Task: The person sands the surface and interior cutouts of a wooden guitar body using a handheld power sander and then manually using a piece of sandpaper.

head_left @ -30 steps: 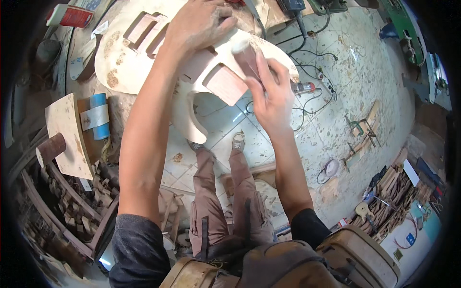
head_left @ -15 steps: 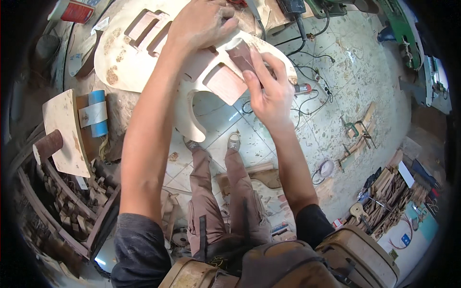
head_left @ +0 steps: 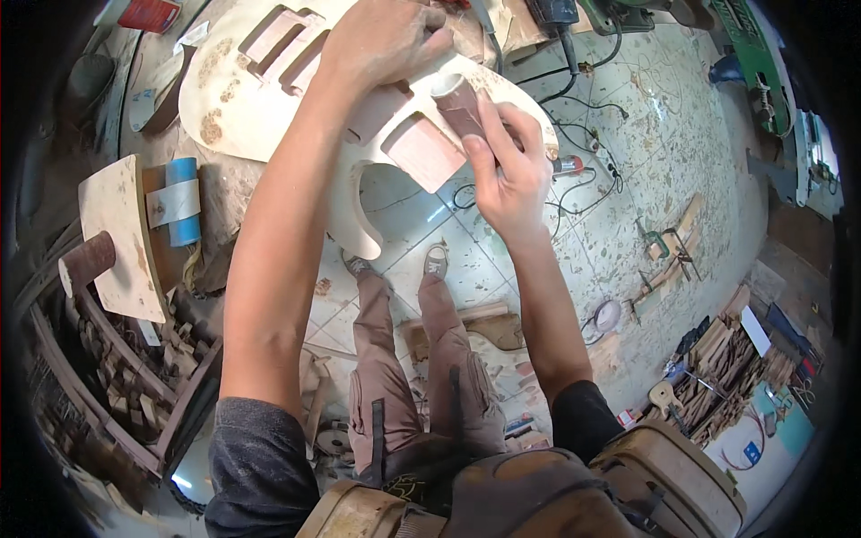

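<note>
A pale wooden guitar body (head_left: pixel 260 117) with brown speckled patches and several routed cavities lies across the top of the view, one curved horn reaching toward me. My left hand (head_left: pixel 381 45) lies over its far side, fingers curled and thumb out, closed at the body's far edge; the fingertips are partly hidden. In my right hand (head_left: pixel 516 175) is a sanding roll (head_left: pixel 457 100), a tube wrapped in brown sandpaper with a pale end. Thumb and fingers close round it, and it rests over the right-hand part of the body, beside the square cavity.
At left, a curved wooden piece (head_left: pixel 121 242) with a brown roll (head_left: pixel 88 264) stands beside a blue cylinder (head_left: pixel 183 202). Below it is a bin of wood scraps (head_left: pixel 134 386). Black cables (head_left: pixel 574 99) trail over the tiled floor at right, near clamped wood (head_left: pixel 668 255).
My right hand and the sanding roll have shifted slightly right and down along the guitar body. My left hand stays at the far edge, with only a small shift.
</note>
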{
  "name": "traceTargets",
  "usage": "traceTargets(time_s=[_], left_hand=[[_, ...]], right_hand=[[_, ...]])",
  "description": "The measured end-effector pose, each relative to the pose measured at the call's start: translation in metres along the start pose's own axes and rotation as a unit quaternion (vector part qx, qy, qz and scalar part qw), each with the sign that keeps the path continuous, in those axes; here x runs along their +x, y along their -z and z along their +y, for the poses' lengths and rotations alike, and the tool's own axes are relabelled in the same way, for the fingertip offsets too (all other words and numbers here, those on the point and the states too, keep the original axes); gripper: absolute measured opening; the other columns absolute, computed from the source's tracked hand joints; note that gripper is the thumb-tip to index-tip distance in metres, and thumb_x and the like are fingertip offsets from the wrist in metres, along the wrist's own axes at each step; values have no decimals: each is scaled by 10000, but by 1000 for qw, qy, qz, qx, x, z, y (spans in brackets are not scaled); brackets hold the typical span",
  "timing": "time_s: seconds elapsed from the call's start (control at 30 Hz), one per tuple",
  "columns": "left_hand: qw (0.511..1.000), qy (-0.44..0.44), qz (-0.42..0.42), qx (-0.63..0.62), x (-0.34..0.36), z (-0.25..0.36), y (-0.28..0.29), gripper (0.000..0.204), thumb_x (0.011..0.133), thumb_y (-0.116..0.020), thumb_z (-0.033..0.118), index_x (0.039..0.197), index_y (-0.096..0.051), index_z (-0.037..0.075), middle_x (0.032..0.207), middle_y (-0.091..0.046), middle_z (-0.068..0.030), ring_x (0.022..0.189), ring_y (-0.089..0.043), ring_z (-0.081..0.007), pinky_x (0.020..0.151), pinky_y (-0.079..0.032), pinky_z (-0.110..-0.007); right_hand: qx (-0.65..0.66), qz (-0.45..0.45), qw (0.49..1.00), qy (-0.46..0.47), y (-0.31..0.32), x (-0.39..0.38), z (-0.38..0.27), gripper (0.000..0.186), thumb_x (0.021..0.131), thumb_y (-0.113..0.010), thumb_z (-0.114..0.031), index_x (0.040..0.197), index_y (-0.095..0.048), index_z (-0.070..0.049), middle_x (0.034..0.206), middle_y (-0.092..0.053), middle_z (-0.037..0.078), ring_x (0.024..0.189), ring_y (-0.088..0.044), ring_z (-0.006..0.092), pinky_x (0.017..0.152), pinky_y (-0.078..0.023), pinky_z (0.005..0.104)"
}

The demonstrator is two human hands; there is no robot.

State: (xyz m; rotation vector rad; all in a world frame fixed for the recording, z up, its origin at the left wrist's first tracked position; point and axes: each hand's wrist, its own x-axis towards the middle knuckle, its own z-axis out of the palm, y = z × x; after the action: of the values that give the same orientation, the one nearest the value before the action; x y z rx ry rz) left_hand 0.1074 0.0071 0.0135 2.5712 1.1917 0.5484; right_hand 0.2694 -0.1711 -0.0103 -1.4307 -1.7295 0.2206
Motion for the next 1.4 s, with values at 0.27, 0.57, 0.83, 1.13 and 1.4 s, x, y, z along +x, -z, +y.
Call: traceTargets(time_s=[0.27, 0.57, 0.83, 1.13, 1.4], left_hand=[[999, 10, 14, 28, 5, -6, 5, 300, 830, -567, 299, 799, -731, 50, 846, -679, -165, 937, -618, -318, 877, -500, -431], [1000, 15, -9, 10, 7, -10, 5, 298, 850, -573, 296, 785, -722, 47, 835, -673, -166, 943, -615, -314, 889, -496, -432], [1000, 3, 14, -2, 2, -13, 1, 314, 865, -565, 310, 822, -728, 45, 866, -680, -167, 976, -597, -315, 917, -479, -424], [1000, -9, 4, -10, 5, -15, 4, 318, 868, -557, 308, 845, -733, 43, 881, -687, -166, 973, -595, -317, 917, -479, -427], [1000, -16, -8, 7, 5, -17, 4, 321, 870, -555, 308, 855, -736, 44, 875, -688, -165, 962, -595, -314, 907, -481, -430]], right_hand=[[7, -2, 1000, -24, 5, -15, 8, 429, 888, -685, -52, 1314, -634, -28, 1093, -600, 140, 770, -611, 229, 661, -507, 318], [-12, 1, 999, -45, -4, 9, -2, 449, 851, -733, -81, 1293, -655, -60, 1095, -634, 112, 835, -668, 265, 679, -543, 356], [-22, 47, 998, -36, -11, 7, -6, 438, 855, -726, -86, 1287, -658, -68, 1093, -631, 116, 830, -675, 284, 683, -546, 361], [-7, 65, 990, -122, -13, -11, -17, 393, 924, -680, -87, 1308, -634, -16, 1123, -591, 188, 982, -615, 311, 825, -509, 385], [-80, 73, 989, -100, -16, -11, -16, 380, 919, -693, -144, 1282, -652, -41, 1094, -608, 161, 790, -665, 291, 634, -537, 375]])
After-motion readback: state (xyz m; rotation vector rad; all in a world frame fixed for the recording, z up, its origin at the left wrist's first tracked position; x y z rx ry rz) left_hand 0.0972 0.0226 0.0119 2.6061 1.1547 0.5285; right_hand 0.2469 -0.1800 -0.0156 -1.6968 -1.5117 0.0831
